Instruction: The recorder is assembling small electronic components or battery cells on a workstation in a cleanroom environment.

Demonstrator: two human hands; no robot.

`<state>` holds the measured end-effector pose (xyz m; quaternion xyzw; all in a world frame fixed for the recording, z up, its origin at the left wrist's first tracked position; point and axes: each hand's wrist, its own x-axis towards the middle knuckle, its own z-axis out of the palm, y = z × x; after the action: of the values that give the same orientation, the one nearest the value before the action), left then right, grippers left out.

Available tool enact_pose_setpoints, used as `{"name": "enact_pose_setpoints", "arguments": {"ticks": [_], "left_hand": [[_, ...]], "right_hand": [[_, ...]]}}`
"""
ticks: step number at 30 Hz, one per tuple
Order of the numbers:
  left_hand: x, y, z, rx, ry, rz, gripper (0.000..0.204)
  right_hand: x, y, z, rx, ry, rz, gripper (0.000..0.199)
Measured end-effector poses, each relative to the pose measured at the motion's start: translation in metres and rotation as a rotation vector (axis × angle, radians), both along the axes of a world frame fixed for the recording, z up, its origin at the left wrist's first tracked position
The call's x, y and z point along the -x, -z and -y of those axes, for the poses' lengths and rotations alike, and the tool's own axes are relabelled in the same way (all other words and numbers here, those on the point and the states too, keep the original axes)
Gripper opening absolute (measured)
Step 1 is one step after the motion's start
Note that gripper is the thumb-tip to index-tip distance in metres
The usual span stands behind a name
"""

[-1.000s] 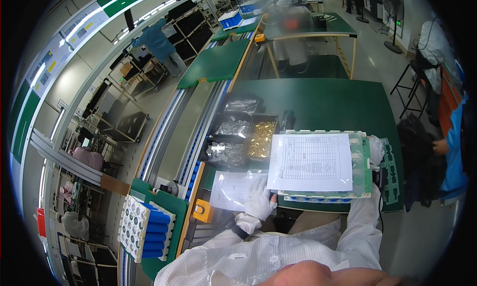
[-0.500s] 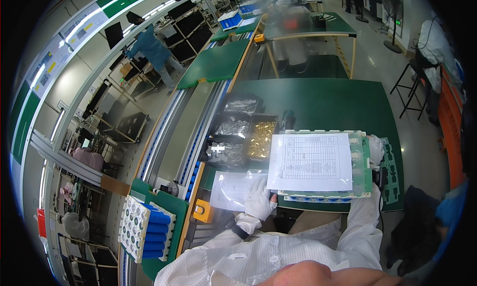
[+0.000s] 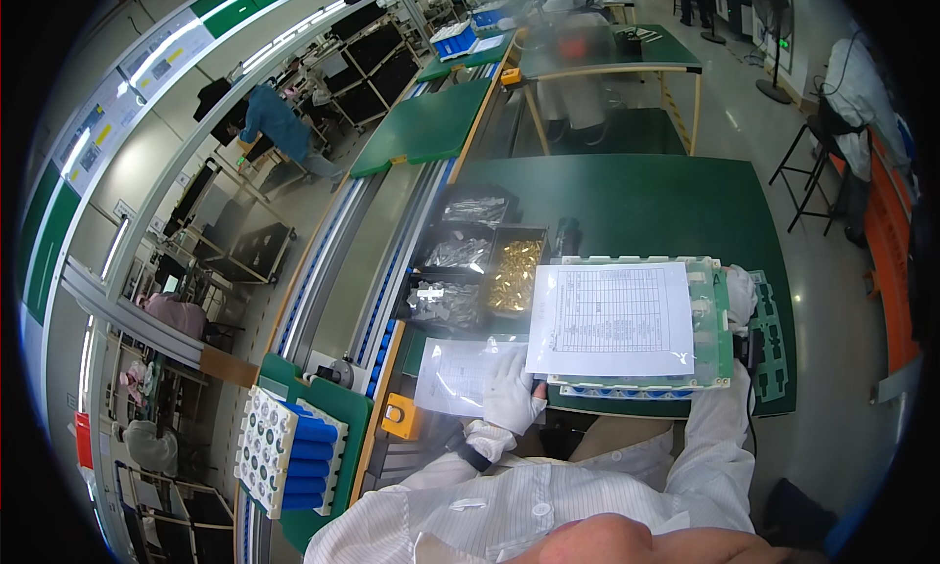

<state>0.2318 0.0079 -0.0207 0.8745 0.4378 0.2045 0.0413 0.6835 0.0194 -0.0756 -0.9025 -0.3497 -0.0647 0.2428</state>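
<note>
A battery pack (image 3: pixel 712 319) with a green and white frame lies on the green table in front of me, blue cells showing along its near edge. A printed sheet (image 3: pixel 612 319) lies over most of its top. My left hand (image 3: pixel 509 393), in a white glove, lies flat with fingers stretched out on a second sheet in a clear sleeve (image 3: pixel 450 376), just left of the pack. Against the pack's right side is my gloved right hand (image 3: pixel 741 295); its fingers are mostly hidden. Beside it lies a green slotted plate (image 3: pixel 772 344).
Black bins with clear-bagged parts (image 3: pixel 458 252) and brass-coloured pieces (image 3: pixel 516 275) stand beyond my left hand. Left of the table runs a conveyor (image 3: pixel 343 275), bearing a blue-celled block (image 3: pixel 289 451). A yellow switch box (image 3: pixel 400 416) sits at the table's left edge.
Both my hands and the pack stay where they were. In the left background a person in blue has shifted left and bent forward. A dark shape at lower right has moved mostly out of view.
</note>
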Motion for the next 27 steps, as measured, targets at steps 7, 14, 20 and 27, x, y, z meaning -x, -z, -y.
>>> {"name": "enact_pose_setpoints", "arguments": {"ticks": [7, 14, 20, 27], "left_hand": [[-0.001, -0.001, 0.001, -0.01, 0.013, 0.016, 0.064], [-0.001, -0.004, 0.003, -0.012, 0.005, 0.014, 0.064], [-0.002, -0.002, 0.001, -0.006, 0.009, 0.013, 0.065], [-0.001, -0.002, 0.001, -0.006, 0.002, 0.005, 0.064]], "right_hand": [[-0.006, 0.01, -0.002, -0.011, 0.009, -0.006, 0.032], [-0.002, 0.003, 0.0, -0.009, 0.002, -0.01, 0.031], [-0.002, 0.004, -0.001, -0.009, 0.013, 0.001, 0.032], [0.002, -0.006, -0.002, 0.027, 0.018, -0.013, 0.032]]}}
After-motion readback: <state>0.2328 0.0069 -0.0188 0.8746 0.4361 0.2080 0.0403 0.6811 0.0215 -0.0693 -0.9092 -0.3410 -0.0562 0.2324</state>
